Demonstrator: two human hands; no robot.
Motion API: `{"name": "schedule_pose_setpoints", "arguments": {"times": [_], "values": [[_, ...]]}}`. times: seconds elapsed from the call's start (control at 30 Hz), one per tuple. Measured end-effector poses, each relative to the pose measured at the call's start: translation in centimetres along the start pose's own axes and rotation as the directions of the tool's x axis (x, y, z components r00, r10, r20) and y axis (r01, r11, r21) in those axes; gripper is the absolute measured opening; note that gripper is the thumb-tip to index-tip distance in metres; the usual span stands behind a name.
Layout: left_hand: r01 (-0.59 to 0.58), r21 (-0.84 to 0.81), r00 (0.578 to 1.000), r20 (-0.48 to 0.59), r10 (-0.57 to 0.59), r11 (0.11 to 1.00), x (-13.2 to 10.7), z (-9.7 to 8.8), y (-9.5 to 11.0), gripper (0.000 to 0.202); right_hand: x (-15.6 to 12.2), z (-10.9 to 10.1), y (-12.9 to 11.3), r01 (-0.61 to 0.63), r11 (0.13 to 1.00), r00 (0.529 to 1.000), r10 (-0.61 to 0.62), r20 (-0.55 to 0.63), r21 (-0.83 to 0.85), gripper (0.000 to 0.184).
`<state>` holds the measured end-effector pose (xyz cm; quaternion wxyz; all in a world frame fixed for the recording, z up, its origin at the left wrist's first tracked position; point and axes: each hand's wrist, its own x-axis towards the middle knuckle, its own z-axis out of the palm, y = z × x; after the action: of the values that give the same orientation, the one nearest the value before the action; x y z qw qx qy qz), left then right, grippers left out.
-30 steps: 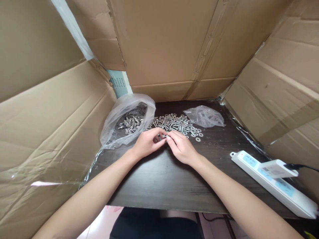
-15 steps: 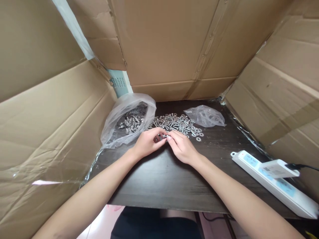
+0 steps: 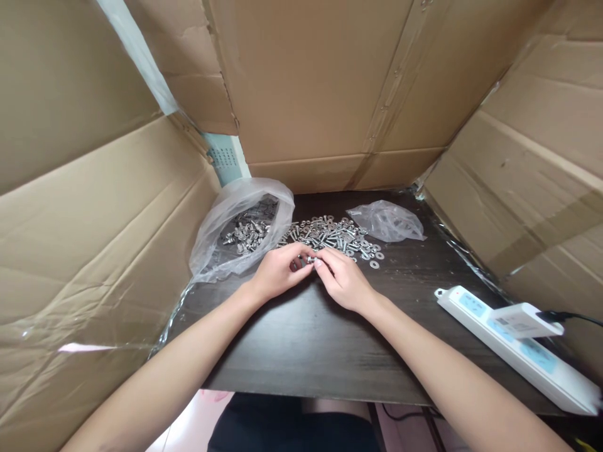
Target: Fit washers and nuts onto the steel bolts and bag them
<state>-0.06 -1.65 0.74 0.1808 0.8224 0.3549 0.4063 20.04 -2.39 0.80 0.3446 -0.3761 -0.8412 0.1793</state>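
A small metal bolt (image 3: 310, 259) is pinched between my two hands, just in front of a loose pile of hardware. My left hand (image 3: 279, 271) curls its thumb and fingers around one end. On the other end are the thumb and fingertips of my right hand (image 3: 343, 276). The fingers partly cover the bolt, so whether a nut or washer sits on it is hard to make out. Bolts, nuts and flat washers (image 3: 374, 264) lie in the pile (image 3: 330, 232) right behind my hands.
An open clear plastic bag (image 3: 207, 251) with metal fasteners (image 3: 252, 236) stands at the left. A second, crumpled bag (image 3: 391, 220) lies back right. A white power strip (image 3: 522, 358) with a plugged-in adapter rests at the right edge. Cardboard walls (image 3: 320, 81) enclose the dark table (image 3: 301, 339).
Both hands stay in nearly the same spot with the bolt between them. Only slight finger movement shows, and the whole view has shifted a little.
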Motion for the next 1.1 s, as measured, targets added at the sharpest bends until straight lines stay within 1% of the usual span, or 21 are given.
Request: {"name": "schedule_pose_setpoints", "arguments": {"times": [0.2, 0.57, 0.77, 0.9, 1.1], "values": [[-0.007, 0.000, 1.000, -0.002, 0.007, 1.000, 0.03, 0.03, -0.08, 0.010, 0.03, -0.01, -0.10, -0.008, 1.000, 1.000, 0.008, -0.004, -0.001, 0.019], [0.016, 0.003, 1.000, 0.004, -0.016, 1.000, 0.00, 0.00, 0.06, 0.011, 0.04, -0.12, -0.17, -0.025, 1.000, 1.000, 0.025, 0.007, 0.007, 0.017], [0.020, 0.008, 1.000, 0.008, -0.020, 1.000, 0.04, -0.06, 0.06, 0.012, 0.10, -0.18, -0.45, -0.021, 1.000, 1.000, 0.021, -0.019, 0.020, 0.015], [0.027, 0.003, 1.000, 0.009, -0.027, 1.000, 0.04, -0.06, 0.11, 0.012, 0.08, -0.23, -0.52, -0.033, 0.999, 0.999, 0.033, -0.011, 0.024, 0.014], [0.021, 0.005, 1.000, 0.010, -0.021, 1.000, -0.03, -0.03, 0.05, 0.012, 0.05, -0.19, -0.37, -0.035, 0.999, 0.999, 0.035, -0.006, 0.014, 0.016]]}}
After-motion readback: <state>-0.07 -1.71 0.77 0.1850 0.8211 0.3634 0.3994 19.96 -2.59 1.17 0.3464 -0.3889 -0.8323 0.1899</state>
